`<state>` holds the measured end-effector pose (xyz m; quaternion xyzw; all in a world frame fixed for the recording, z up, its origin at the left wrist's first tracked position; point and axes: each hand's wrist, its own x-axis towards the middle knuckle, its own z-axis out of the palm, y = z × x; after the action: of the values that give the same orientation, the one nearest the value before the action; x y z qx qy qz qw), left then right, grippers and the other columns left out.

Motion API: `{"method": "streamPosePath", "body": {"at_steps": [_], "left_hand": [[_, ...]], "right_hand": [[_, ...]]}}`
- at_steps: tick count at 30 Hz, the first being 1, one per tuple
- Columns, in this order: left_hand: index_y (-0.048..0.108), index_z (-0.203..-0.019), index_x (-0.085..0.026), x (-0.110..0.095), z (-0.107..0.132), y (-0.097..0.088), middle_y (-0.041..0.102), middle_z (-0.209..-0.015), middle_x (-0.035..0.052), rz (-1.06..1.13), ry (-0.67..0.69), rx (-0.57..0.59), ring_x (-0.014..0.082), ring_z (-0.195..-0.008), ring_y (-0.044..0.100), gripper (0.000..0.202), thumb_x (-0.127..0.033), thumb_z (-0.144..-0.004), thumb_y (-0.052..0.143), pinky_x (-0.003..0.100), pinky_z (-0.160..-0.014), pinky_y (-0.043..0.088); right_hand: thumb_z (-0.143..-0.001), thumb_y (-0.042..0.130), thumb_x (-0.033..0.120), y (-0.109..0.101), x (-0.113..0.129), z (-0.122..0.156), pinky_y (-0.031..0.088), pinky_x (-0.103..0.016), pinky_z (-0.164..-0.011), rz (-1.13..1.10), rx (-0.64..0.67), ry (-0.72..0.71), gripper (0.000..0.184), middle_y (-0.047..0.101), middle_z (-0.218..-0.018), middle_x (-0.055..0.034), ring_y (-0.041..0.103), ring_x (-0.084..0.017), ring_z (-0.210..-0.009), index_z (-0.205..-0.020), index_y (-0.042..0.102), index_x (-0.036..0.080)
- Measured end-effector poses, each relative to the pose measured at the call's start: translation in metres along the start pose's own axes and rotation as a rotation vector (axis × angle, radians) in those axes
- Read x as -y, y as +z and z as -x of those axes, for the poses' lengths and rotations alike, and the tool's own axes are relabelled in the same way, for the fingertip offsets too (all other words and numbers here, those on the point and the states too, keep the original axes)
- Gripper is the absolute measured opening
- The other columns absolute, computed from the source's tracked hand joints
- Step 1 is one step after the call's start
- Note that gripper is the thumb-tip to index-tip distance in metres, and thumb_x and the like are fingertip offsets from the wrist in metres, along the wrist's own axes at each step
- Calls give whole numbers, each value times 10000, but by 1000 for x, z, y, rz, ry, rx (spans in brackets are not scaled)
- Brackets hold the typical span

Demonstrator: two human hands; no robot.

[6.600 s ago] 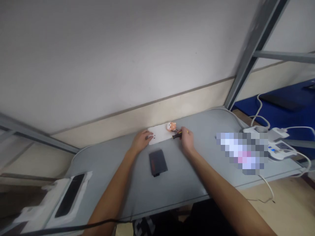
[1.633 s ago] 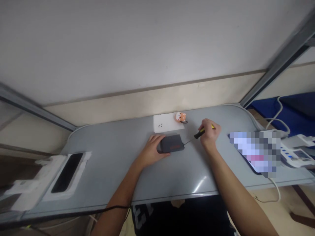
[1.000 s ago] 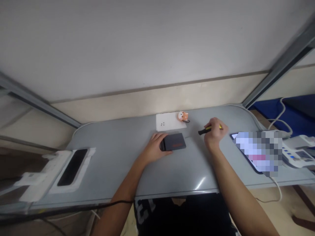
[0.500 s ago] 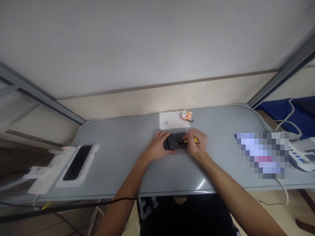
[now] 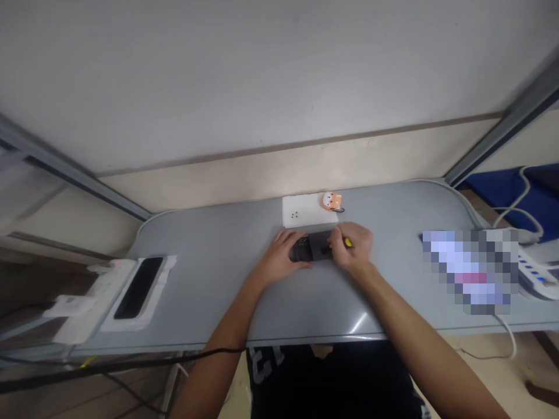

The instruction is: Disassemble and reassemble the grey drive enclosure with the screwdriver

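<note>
A small dark grey box [image 5: 315, 245] lies flat near the middle of the grey table [image 5: 218, 273]. My left hand [image 5: 282, 259] is curled around its left end and holds it down. My right hand [image 5: 354, 251] is closed on a screwdriver with a black and yellow handle [image 5: 345, 242], and its tip rests on the top of the box. Just behind the box lies a white card [image 5: 305, 210] with a few small dark screws on it. A small orange and white animal figure [image 5: 332, 201] sits at the card's right corner.
A white tray holding a black phone-like slab [image 5: 137, 280] sits at the table's left end. On the right lie a blurred-out device [image 5: 469, 267], a white power strip [image 5: 535, 273] and white cables. A black cable runs along the front edge. Grey metal frame bars stand on both sides.
My left hand left the white card and drew the dark box toward the card. My right hand swung in from the right and set the screwdriver tip on the box.
</note>
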<state>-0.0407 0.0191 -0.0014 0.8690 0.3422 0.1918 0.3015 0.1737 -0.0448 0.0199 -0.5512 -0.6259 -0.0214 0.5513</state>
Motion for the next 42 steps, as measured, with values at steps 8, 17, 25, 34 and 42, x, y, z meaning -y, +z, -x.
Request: {"method": "streamPosePath", "body": {"at_steps": [8, 17, 25, 34, 42], "left_hand": [[568, -1432, -322, 1, 0, 0, 598, -1361, 73, 8, 34, -17, 286, -1323, 527, 676, -417, -827, 853, 490, -1178, 432], [569, -1421, -304, 6, 0, 2, 603, -1337, 75, -10, 73, -26, 269, -1292, 545, 616, -382, -864, 822, 471, -1157, 454], [579, -1403, -305, 5, 2, 1, 602, -1326, 74, -9, 71, -37, 258, -1292, 544, 560, -369, -888, 790, 465, -1150, 464], [652, -1308, -252, 1, 3, -13, 598, -1326, 101, -172, 79, -91, 290, -1264, 527, 391, -318, -927, 709, 524, -1135, 439], [634, -1365, -260, -34, -25, 0, 631, -1340, 92, -412, 193, 24, 302, -1267, 525, 449, -439, -956, 683, 493, -1111, 400]], "right_hand": [[-919, 509, 264, -15, -17, -10, 314, -298, -538, -3, -91, 235, 412, 507, -471, 11, 444, -124, -465, -511, 526, 212], [-860, 505, 232, -34, -32, -22, 300, -281, -492, -5, -182, 312, 373, 434, -432, 32, 420, -110, -435, -488, 521, 204], [-830, 508, 242, -40, -42, -24, 297, -278, -468, -28, -286, 380, 360, 455, -424, 27, 417, -117, -423, -475, 558, 205], [-838, 503, 241, -45, -52, -27, 297, -285, -478, 14, -345, 423, 366, 452, -425, 28, 437, -119, -434, -479, 564, 204], [-843, 491, 240, -50, -56, -29, 301, -287, -496, 73, -374, 416, 369, 445, -425, 28, 439, -120, -443, -481, 557, 207]]}}
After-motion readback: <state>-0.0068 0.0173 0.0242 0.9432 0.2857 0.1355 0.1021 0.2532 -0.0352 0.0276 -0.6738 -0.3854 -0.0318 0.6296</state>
